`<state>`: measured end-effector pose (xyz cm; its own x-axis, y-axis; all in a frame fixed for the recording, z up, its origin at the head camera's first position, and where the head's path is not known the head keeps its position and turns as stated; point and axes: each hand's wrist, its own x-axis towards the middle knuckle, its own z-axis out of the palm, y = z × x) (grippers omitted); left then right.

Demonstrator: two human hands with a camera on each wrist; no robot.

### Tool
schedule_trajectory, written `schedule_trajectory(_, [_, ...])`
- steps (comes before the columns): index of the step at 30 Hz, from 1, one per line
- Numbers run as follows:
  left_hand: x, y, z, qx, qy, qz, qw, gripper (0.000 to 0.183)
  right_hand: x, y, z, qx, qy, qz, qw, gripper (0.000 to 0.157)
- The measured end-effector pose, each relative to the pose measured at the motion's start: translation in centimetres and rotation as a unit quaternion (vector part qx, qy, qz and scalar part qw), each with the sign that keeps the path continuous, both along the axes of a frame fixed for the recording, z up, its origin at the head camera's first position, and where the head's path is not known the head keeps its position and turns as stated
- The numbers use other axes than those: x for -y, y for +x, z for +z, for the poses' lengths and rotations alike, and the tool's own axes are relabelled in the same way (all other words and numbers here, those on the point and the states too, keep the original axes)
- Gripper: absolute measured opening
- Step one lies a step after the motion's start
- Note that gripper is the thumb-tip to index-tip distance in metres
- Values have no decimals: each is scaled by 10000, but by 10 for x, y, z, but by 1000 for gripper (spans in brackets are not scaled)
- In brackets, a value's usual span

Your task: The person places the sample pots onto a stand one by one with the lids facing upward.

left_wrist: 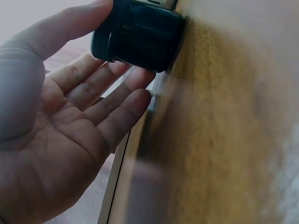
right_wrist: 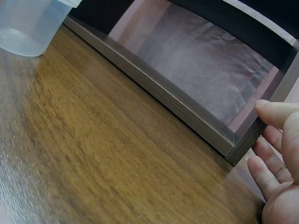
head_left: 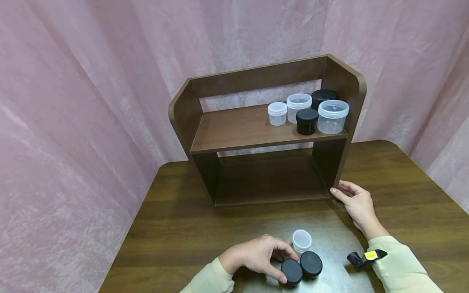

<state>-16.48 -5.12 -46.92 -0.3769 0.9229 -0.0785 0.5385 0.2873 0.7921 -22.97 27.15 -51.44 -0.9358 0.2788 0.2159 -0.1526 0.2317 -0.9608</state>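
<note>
My left hand [head_left: 260, 254] holds a small black lidded jar [head_left: 292, 272] at the table's near side, thumb on one side and fingers on the other. In the left wrist view that jar [left_wrist: 145, 37] stands close over the wood, thumb against its lid. Right beside it is a second black jar [head_left: 311, 264], with a clear lidded jar [head_left: 302, 241] just behind. My right hand [head_left: 357, 207] grips the lower right corner of the brown shelf unit [head_left: 272, 200]. In the right wrist view its thumb [right_wrist: 273, 112] presses the side panel's front edge, fingers on the outer side.
The upper shelf board [head_left: 234, 128] bears several jars at its right end, among them a wide clear jar [head_left: 332, 118] and a small black jar [head_left: 307, 122]. A black strap with a yellow label [head_left: 371, 255] sits at the right cuff. A pink curtain [head_left: 110, 81] hangs behind the table.
</note>
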Motion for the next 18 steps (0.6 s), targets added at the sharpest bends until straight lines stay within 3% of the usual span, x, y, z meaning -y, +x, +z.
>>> schedule_trajectory(18, [4, -3, 2, -82, 50, 98, 9999, 48, 0, 1, 0, 139, -18, -110, 9998, 43])
